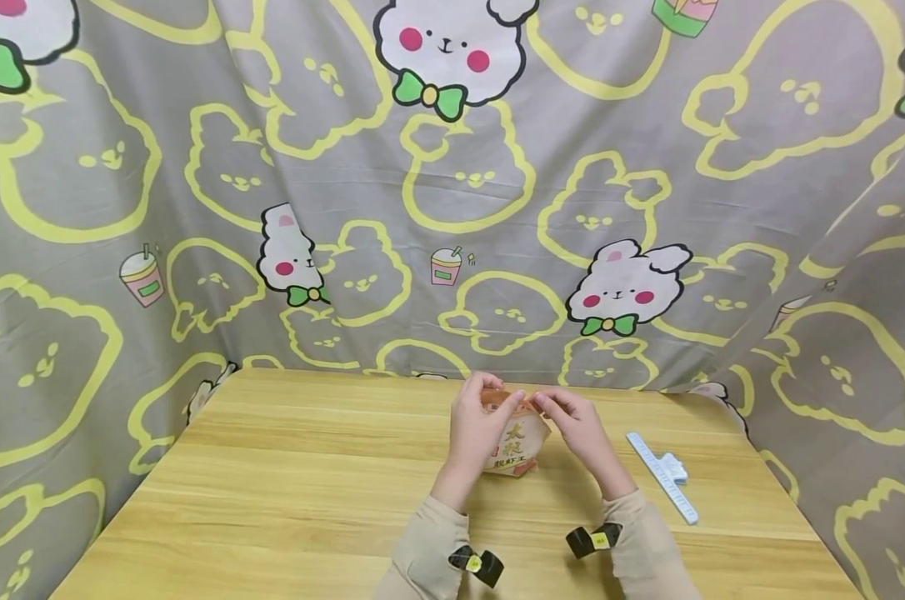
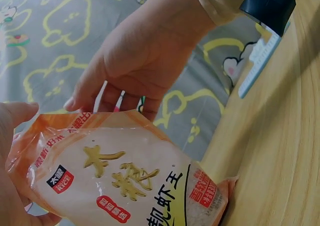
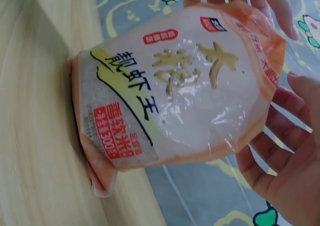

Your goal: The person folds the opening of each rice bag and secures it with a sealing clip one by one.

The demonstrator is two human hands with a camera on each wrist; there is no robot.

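Observation:
A plastic bag of rice (image 1: 518, 446), orange at the edges with gold lettering, stands upright on the wooden table. My left hand (image 1: 473, 433) grips its upper left side, thumb in front near the top edge. At the upper right corner, my right hand (image 1: 582, 429) pinches the bag's edge between thumb and fingers. The right wrist view shows the front of the rice bag (image 3: 185, 91), with a small clear window of grains low down. Most of the left hand's fingers are hidden behind the bag.
A light blue bag clip (image 1: 664, 479) with a long ruled bar lies on the table (image 1: 310, 500) to the right of the right hand. Grey cartoon-print curtain (image 1: 482, 250) encloses the table's back and sides. Each sleeve carries a black strapped wrist camera (image 1: 593, 540).

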